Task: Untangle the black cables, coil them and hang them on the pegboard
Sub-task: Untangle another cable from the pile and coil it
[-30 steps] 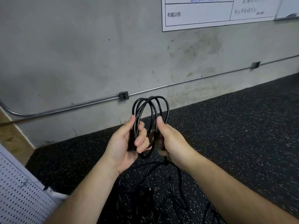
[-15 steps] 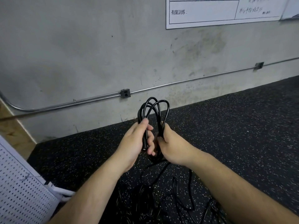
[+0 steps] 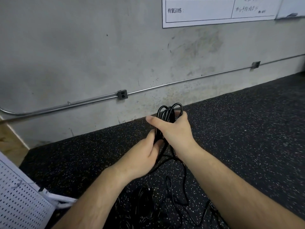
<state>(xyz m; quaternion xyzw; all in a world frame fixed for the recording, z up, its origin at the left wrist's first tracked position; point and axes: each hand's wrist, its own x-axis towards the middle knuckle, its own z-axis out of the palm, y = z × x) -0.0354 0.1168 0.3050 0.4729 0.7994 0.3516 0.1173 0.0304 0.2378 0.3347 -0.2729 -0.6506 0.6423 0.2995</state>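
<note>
Your right hand (image 3: 175, 131) wraps its fingers round the coiled black cable (image 3: 168, 111) in mid-air, thumb stuck out to the left — the loops poke up above your knuckles. Your left hand (image 3: 143, 156), just nearer, grips the same bundle lower down. A tail runs down to the loose black cables (image 3: 145, 200) heaped on the speckled floor (image 3: 247, 129); the white pegboard (image 3: 18, 200) sits at the near left.

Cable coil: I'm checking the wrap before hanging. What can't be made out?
All head view.
Coil: lower half hidden behind the right hand and left hand.
Loose cables: ends lost against the dark floor or past the bottom edge.
Pegboard: cut off by the left edge.
</note>
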